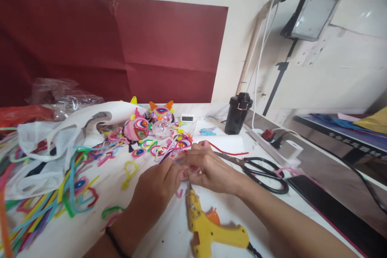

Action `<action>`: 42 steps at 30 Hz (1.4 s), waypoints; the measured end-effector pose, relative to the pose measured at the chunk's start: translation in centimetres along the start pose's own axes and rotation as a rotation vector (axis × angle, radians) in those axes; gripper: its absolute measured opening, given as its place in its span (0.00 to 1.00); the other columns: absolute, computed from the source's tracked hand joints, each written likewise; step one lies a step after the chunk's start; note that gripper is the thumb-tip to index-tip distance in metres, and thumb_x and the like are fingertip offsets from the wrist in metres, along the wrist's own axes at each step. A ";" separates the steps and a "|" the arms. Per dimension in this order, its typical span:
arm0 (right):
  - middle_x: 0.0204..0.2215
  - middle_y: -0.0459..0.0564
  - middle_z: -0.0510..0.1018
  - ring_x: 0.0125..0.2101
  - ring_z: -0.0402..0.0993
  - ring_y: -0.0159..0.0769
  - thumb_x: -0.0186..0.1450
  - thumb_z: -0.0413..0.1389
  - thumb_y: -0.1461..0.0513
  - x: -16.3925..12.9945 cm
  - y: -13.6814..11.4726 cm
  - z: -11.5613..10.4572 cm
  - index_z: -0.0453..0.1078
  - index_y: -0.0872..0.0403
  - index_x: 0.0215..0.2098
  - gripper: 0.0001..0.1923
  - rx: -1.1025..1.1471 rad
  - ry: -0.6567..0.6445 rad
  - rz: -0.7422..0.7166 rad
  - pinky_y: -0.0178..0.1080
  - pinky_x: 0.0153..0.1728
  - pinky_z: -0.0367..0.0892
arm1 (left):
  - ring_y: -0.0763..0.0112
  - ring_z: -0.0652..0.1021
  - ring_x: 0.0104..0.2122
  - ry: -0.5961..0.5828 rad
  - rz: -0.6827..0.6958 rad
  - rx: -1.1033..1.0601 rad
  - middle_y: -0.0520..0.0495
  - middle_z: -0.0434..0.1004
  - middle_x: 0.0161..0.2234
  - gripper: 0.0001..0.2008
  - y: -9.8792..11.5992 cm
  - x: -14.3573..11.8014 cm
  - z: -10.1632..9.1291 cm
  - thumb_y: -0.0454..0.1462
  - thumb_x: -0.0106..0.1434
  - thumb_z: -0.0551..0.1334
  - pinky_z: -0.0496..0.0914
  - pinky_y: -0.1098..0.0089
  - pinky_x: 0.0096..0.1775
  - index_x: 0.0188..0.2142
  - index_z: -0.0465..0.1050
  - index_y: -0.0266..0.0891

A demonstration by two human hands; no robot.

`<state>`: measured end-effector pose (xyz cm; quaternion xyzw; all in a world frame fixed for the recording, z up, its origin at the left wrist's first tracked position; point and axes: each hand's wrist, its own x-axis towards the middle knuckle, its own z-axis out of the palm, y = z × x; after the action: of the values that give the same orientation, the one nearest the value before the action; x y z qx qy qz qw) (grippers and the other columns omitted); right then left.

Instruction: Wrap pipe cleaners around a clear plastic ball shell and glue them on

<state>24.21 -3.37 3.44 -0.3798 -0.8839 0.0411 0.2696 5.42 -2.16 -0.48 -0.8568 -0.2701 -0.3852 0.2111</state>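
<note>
Pipe cleaners [39,209]: lying at far left in a loose heap of many colours, beside a white bag [33,135].
Yellow loop [129,174]: lying on the white table [165,225].
Pink figure [135,131]: round, with coiled decoration, standing just beside an orange-horned figure [161,113].
Left hand [159,183]: wearing a black band [116,242] at the wrist; fingers closed, gripping the small pink piece [194,168].
Pink piece: held between the fingertips of both hands, in the middle of the work place (mostly covered by the fingers, so cannot tell the exact shape).
Right hand [210,167]: coming in from the right side; thumb and fingers pinched on the same pink piece.
Glue gun [208,229]: yellow, with orange trigger; lying on its side, nozzle directed towards the fingertips and near to them.
Black cup [237,115]: upright at the back, lid on.
Scissors [260,162]: lying to the right of the right hand, handles black.
Power strip [281,155]: lying further right, behind the scissors.
</note>
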 end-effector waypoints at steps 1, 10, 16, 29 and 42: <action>0.26 0.47 0.75 0.34 0.68 0.37 0.61 0.58 0.66 0.0 0.0 0.0 0.68 0.56 0.25 0.08 -0.002 -0.001 -0.001 0.42 0.42 0.52 | 0.73 0.76 0.24 0.002 -0.004 0.011 0.49 0.73 0.27 0.14 0.0 0.0 0.1 0.31 0.69 0.49 0.69 0.74 0.26 0.30 0.69 0.38; 0.28 0.50 0.77 0.34 0.68 0.38 0.63 0.57 0.64 0.0 0.0 0.0 0.69 0.55 0.26 0.08 -0.003 -0.012 -0.004 0.42 0.41 0.52 | 0.71 0.76 0.29 -0.139 -0.253 -0.303 0.50 0.69 0.29 0.11 -0.1 0.3 0.0 0.32 0.69 0.49 0.68 0.72 0.31 0.31 0.66 0.39; 0.29 0.49 0.77 0.35 0.69 0.39 0.61 0.57 0.68 -0.1 0.0 -0.1 0.71 0.55 0.29 0.03 0.005 -0.016 0.005 0.42 0.43 0.52 | 0.69 0.72 0.29 -0.214 -0.466 -0.483 0.50 0.68 0.28 0.11 -0.4 0.5 -0.2 0.36 0.66 0.51 0.66 0.70 0.31 0.28 0.66 0.40; 0.22 0.42 0.69 0.30 0.64 0.33 0.57 0.54 0.69 -0.2 1.9 -0.6 0.66 0.54 0.22 0.08 0.354 0.074 0.178 0.44 0.47 0.55 | 0.69 0.69 0.21 -0.145 -0.864 -0.583 0.56 0.65 0.20 0.11 -2.3 0.9 -0.4 0.45 0.63 0.51 0.61 0.70 0.26 0.30 0.63 0.42; 0.22 0.43 0.68 0.24 0.62 0.29 0.58 0.57 0.61 -0.2 3.2 -1.1 0.68 0.56 0.23 0.08 0.634 0.106 0.352 0.33 0.28 0.60 | 0.67 0.74 0.25 -0.250 -0.724 -0.369 0.55 0.71 0.23 0.07 -3.0 0.0 0.5 0.40 0.61 0.54 0.65 0.70 0.30 0.36 0.68 0.43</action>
<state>26.97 -1.40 3.44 -0.4255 -0.7332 0.3390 0.4079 3.87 0.43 -0.31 -0.7703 -0.5035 -0.3693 -0.1291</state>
